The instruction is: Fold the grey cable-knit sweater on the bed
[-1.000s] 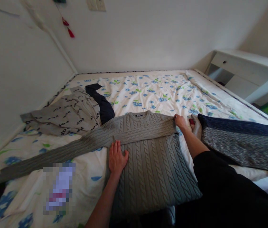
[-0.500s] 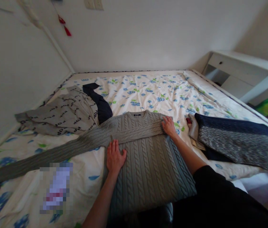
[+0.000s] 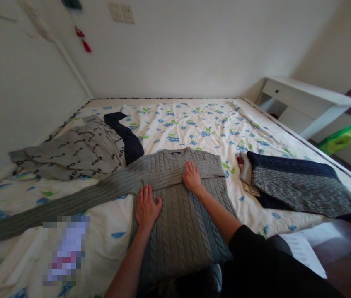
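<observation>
So there's a bed with a floral sheet point(image 3: 203, 142), and a grey cable-knit sweater point(image 3: 175, 223) spread out at the near edge, one sleeve point(image 3: 164, 179) folded across its chest, the other stretched left. Printed grey top point(image 3: 76, 151) on the left, folded pile point(image 3: 296, 186) on the right. Some pixelated thing point(image 3: 69, 248), can't really make out what. Left hand point(image 3: 148, 207) and right hand point(image 3: 192, 178) both lie flat on the knit, gripping nothing, the right one on the folded sleeve.

Floral bedsheet point(image 3: 190, 128), white desk point(image 3: 293, 97), wall sockets point(image 3: 121, 13); red tassel point(image 3: 86, 46), bright green package point(image 3: 346, 135)
</observation>
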### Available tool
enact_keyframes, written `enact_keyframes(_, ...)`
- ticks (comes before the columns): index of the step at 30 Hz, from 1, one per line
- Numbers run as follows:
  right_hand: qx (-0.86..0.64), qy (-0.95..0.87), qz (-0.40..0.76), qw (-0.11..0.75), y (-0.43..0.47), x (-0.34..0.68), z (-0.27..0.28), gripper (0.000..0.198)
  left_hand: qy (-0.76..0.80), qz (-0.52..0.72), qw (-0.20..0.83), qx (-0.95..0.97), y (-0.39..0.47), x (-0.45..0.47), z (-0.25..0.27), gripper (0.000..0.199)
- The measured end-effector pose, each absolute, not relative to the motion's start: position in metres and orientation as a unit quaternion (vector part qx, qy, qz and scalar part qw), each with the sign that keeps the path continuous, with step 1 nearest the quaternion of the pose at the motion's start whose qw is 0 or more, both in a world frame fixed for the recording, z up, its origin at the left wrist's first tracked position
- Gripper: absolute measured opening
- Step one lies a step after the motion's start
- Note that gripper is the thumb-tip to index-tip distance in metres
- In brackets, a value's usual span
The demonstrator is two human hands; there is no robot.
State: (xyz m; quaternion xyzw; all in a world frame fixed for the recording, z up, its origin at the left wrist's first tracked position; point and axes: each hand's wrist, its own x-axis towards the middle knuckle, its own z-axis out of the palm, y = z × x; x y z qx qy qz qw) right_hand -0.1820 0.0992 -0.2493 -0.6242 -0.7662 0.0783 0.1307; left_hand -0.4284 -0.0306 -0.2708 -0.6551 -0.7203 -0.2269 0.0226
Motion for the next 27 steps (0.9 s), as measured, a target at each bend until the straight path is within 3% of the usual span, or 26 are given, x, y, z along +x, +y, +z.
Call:
enact_keyframes(4,-0.519,-0.842,0.095,0.111,0.06,-0.285,-0.256,0.082,-0.716,-0.211,0.025,-0.664,-0.031,-0.431,-0.271,0.079)
enact_keyframes(7,-0.513,-0.844,0.118,0.104,0.05,-0.293,-0.251,0.081,-0.714,-0.217,0.025,-0.665,-0.029,-0.431,-0.273,0.08)
enact_keyframes(21,-0.659,-0.739,0.094,0.105,0.091,-0.032,-0.265,0.082,-0.717,-0.215,0.018,-0.663,-0.026,-0.427,-0.268,0.083)
enact_keyframes(27,-0.714,-0.68,0.148,0.081,0.097,0.047,-0.273,0.08,-0.715,-0.221,0.032,-0.662,-0.027,-0.425,-0.266,0.082)
